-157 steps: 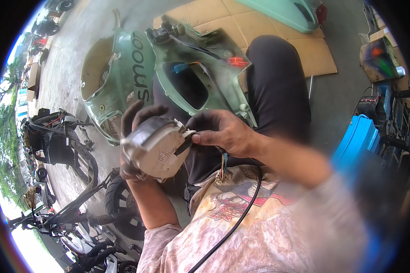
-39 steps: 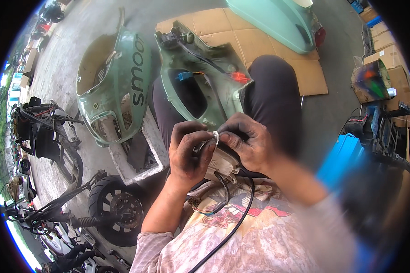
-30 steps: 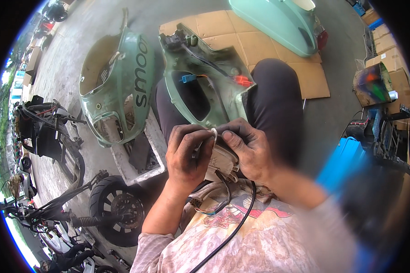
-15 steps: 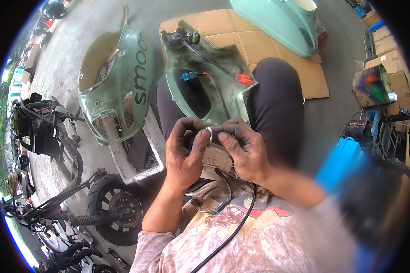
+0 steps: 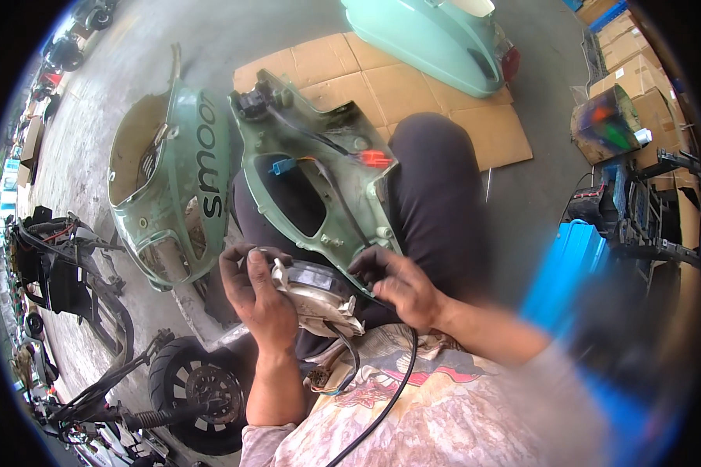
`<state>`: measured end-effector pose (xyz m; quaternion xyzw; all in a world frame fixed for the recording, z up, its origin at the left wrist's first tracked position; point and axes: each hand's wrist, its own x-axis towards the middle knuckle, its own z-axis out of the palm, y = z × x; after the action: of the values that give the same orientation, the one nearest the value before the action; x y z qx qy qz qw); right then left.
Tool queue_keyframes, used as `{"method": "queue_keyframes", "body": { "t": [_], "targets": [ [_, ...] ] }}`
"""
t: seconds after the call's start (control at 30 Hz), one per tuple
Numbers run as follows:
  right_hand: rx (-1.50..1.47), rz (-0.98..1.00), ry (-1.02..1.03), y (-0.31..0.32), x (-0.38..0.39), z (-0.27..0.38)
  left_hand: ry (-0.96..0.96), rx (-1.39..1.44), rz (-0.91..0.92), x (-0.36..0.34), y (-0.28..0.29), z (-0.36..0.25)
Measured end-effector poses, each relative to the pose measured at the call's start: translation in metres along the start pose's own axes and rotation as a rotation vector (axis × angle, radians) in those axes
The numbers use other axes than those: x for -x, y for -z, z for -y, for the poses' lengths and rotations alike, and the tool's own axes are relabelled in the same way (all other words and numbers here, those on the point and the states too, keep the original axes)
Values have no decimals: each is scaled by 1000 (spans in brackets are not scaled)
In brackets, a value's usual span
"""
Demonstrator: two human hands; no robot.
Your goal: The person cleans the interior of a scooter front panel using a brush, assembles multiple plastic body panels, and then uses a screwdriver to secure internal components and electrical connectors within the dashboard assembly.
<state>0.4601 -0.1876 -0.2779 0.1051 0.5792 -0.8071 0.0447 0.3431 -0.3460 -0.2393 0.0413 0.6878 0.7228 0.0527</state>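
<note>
My left hand (image 5: 266,300) grips the end of an off-white plastic instrument cluster (image 5: 319,303), with its dark, shiny face turned partly upward. A short bundle of wires hangs from the cluster to a multi-pin connector (image 5: 319,379) over my shirt. My right hand (image 5: 405,292) is apart from the cluster, its fingers curled toward the thumb; whatever they pinch is too small to make out. Just beyond, across my legs, lies a green scooter panel (image 5: 339,210), inner side up. It carries a blue connector (image 5: 285,166) and a red connector (image 5: 375,159) on wires.
A second green body shell (image 5: 163,187) stands at left, near a wheel (image 5: 199,393) and a stripped scooter frame (image 5: 70,272). Flattened cardboard (image 5: 327,66) lies ahead under a green fairing (image 5: 424,47). A blue box (image 5: 565,265) stands at right. A black cable (image 5: 389,405) crosses my shirt.
My hands have moved apart; the right one has left the cluster. In my left hand the cluster has turned, showing its dark face. The whole view has shifted somewhat.
</note>
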Motion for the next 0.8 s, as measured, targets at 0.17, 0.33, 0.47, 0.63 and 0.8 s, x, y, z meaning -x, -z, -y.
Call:
{"method": "queue_keyframes", "body": {
  "t": [0.17,0.33,0.47,0.63,0.8],
  "targets": [
    [577,229,119,-5,4,19,23,17,-104,-14,-7,-18],
    [662,107,345,-6,2,44,-77,53,-240,-32,-25,-33],
    [721,-56,430,3,-7,50,-41,-108,-296,-40,-49,-40],
    [682,-162,442,23,-20,45,-8,85,-156,-49,-70,-40],
    [460,-181,560,44,-28,45,245,519,-75,-71,-67,-32]
  ]
}}
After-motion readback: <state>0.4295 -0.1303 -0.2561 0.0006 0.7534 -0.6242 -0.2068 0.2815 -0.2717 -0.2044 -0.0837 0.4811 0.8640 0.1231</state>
